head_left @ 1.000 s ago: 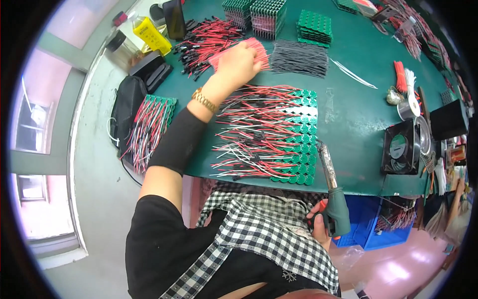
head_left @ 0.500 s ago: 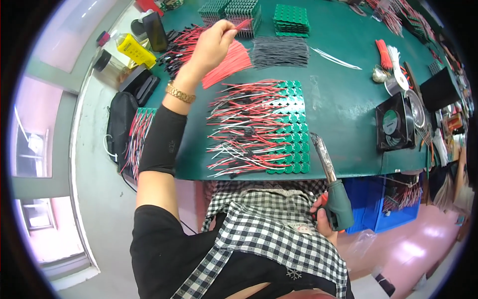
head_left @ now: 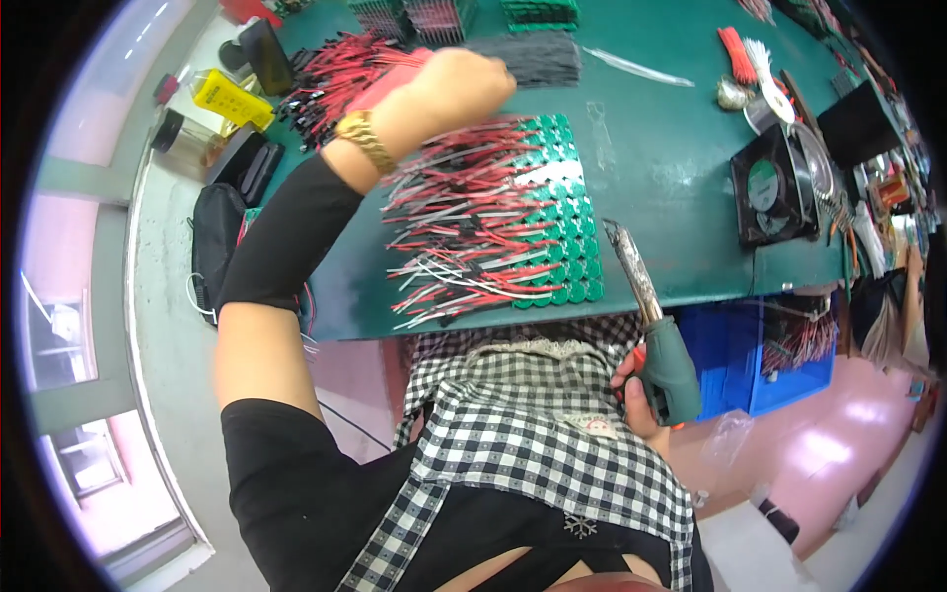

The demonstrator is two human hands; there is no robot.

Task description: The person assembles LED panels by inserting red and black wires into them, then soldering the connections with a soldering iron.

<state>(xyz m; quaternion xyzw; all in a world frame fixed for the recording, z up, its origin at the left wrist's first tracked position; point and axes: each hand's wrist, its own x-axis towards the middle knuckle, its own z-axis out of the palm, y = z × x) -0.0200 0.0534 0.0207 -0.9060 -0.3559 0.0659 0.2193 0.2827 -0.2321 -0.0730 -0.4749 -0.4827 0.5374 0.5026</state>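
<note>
My left hand point(head_left: 459, 89) reaches over the far end of the bench, knuckles up, above the edge of a bundle of red wires point(head_left: 390, 84) and beside a bundle of dark wires point(head_left: 538, 59). Its fingers curl down and away; whatever they pinch is hidden. Low on the right, my right hand point(head_left: 638, 390) grips a soldering gun point(head_left: 673, 370) with a green handle, its stained metal barrel pointing up and left. Between the hands lies a panel of round green circuit boards point(head_left: 577, 237); red, white and black wires point(head_left: 454, 217) stretch leftward from it.
A black fan point(head_left: 779, 192) stands at the right, near spools of white wire point(head_left: 774, 104). A yellow bottle point(head_left: 232, 99) and dark cases point(head_left: 237, 163) line the left edge. Blue bins point(head_left: 789, 380) sit below the bench. More board stacks point(head_left: 541, 12) stand at the back.
My left hand has come down and right from the raised red wires to the dark bundle, its fingers turning downward. The view has shifted slightly; my right hand still holds the soldering gun.
</note>
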